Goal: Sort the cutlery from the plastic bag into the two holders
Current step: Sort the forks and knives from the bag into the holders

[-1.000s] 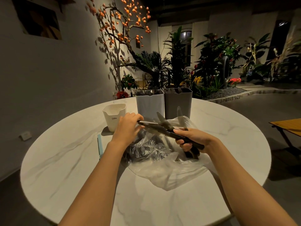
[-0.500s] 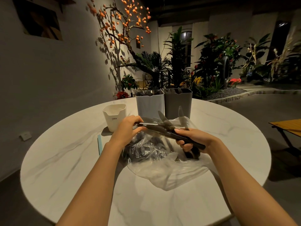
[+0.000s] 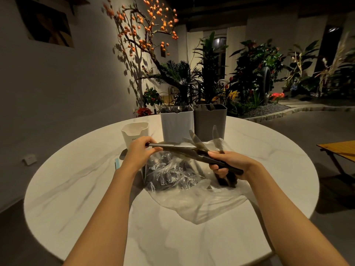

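A clear plastic bag (image 3: pixel 192 200) with dark cutlery inside lies on the round white table (image 3: pixel 76 189). My right hand (image 3: pixel 230 162) grips a bundle of dark knives (image 3: pixel 199 152) by their handles above the bag, blades fanned up and left. My left hand (image 3: pixel 141 152) pinches the end of one piece of that bundle, lying almost level. Behind stand a light grey holder (image 3: pixel 176 125) with cutlery in it and a dark grey holder (image 3: pixel 209 121), side by side.
A small white cup (image 3: pixel 134 133) stands left of the holders. A pale blue strip (image 3: pixel 116 163) lies by my left wrist. Plants and a tree with orange fruit stand behind the table; a wooden bench (image 3: pixel 340 148) is at the right.
My left hand has slid a little left along the level piece, drawing it out of the bundle. My right hand and the bag have hardly moved.
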Available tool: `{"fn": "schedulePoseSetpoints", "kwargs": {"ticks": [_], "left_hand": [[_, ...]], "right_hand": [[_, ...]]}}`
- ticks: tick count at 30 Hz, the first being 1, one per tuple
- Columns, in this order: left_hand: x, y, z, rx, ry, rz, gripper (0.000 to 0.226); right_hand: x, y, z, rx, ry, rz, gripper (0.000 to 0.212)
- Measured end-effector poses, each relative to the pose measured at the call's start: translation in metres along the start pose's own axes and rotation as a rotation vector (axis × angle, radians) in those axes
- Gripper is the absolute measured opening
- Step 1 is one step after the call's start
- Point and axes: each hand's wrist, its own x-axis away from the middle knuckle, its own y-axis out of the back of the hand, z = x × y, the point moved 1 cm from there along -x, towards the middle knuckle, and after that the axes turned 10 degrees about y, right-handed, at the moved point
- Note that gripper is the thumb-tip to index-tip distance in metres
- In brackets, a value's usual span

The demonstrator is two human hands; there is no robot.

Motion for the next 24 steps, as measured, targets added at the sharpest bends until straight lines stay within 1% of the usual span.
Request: {"fn": "schedulePoseSetpoints", "kwargs": {"ticks": [2,4,5,7,8,9,11,14,18,24], "left_hand": [[0.000,-0.001,0.001,-0.010,0.009,0.026,0.013],[0.000,-0.005,0.001,-0.103,0.003,0.118,0.023],[0.000,-0.008,0.000,-0.207,-0.014,0.150,0.029],[0.000,-0.012,-0.002,-0.467,-0.098,0.130,0.035],[0.000,-0.012,-0.004,-0.551,-0.139,0.102,0.034],[0.001,-0.011,-0.006,-0.579,-0.160,0.085,0.031],[0.003,-0.009,-0.008,-0.545,-0.153,0.100,0.024],[0.007,-0.010,-0.010,-0.454,-0.131,0.178,0.019],[0.007,-0.010,-0.014,-0.327,-0.053,0.217,0.026],[0.009,-0.012,-0.017,-0.308,0.011,0.219,0.031]], "right_hand": [[0.001,0.001,0.000,-0.009,0.001,-0.014,0.026],[0.000,0.000,0.000,-0.020,-0.004,-0.028,0.025],[0.001,0.000,0.000,-0.022,-0.007,-0.033,0.024],[0.001,0.000,0.000,-0.034,-0.003,-0.030,0.024],[0.001,0.000,0.000,-0.050,0.003,-0.024,0.025],[0.002,0.000,0.000,-0.065,0.006,-0.021,0.025],[0.003,0.000,0.000,-0.068,0.005,-0.027,0.026],[0.003,0.001,0.000,-0.084,0.007,-0.042,0.024],[0.001,0.003,-0.001,-0.112,0.011,-0.059,0.024],[0.002,0.002,0.000,-0.121,0.010,-0.080,0.025]]}}
